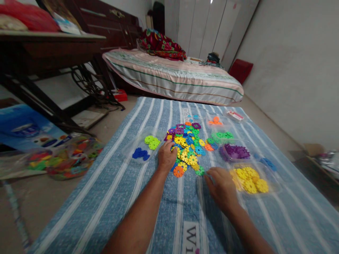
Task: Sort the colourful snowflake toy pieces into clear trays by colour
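Note:
A heap of mixed coloured plastic snowflake discs [188, 146] lies in the middle of a blue striped sheet [127, 190]. My left hand [166, 155] rests knuckles-up on the heap's left edge, fingers curled onto the discs; whether it grips one is hidden. My right hand [221, 187] hovers at the heap's near right corner, fingers bent, close to a green disc [200, 171] and an orange disc [178, 171]. Sorted piles lie around in clear trays: yellow [249, 180], purple [236, 151], green [223, 135], orange [215, 121], blue [140, 153] and lime [152, 142].
A bed with a striped mattress [172, 76] stands beyond the sheet. A dark sewing-machine table [50, 53] is at the left. A clear bag of coloured toy pieces [69, 158] lies on the floor at left. A white wall [293, 63] runs along the right.

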A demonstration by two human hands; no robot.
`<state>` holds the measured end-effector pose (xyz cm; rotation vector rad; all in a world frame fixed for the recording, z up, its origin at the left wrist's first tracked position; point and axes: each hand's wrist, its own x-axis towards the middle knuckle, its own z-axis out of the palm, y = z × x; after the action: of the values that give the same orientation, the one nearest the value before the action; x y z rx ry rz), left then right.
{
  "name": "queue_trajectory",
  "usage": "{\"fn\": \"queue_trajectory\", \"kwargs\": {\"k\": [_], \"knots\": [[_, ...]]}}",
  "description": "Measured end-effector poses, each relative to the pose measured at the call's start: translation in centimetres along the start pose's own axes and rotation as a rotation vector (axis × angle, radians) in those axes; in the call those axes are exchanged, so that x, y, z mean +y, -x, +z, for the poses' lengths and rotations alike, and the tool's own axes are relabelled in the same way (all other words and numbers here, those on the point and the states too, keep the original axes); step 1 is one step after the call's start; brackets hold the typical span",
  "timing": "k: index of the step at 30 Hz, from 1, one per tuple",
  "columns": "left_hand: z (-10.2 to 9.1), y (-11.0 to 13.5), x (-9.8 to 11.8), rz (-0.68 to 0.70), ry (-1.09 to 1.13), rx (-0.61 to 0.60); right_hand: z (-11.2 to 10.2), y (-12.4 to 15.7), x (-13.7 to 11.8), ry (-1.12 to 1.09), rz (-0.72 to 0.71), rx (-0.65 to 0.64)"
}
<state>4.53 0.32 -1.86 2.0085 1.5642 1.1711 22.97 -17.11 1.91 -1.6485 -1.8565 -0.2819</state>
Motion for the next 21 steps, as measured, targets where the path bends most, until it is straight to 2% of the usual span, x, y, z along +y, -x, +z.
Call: {"fn": "queue_trajectory", "kwargs": {"k": [4, 8, 13, 17, 21], "knots": [[-0.1, 0.1, 0.0, 0.005, 0.006, 0.0, 2.9, -1.3, -0.8, -0.016, 0.054, -0.09], [-0.3, 0.1, 0.0, 0.01, 0.006, -0.012, 5.2, -2.6, -0.9, 0.024, 0.101, -0.088], [-0.3, 0.2, -0.1, 0.009, -0.006, -0.006, 7.2, -3.1, -1.2, 0.06, 0.072, -0.061], [-0.2, 0.2, -0.1, 0.01, -0.002, 0.002, 8.0, -2.5, -0.9, 0.058, 0.003, 0.041], [-0.2, 0.1, 0.1, 0.0, 0.005, 0.004, 7.0, -2.5, -0.8, 0.034, -0.071, 0.127]]}}
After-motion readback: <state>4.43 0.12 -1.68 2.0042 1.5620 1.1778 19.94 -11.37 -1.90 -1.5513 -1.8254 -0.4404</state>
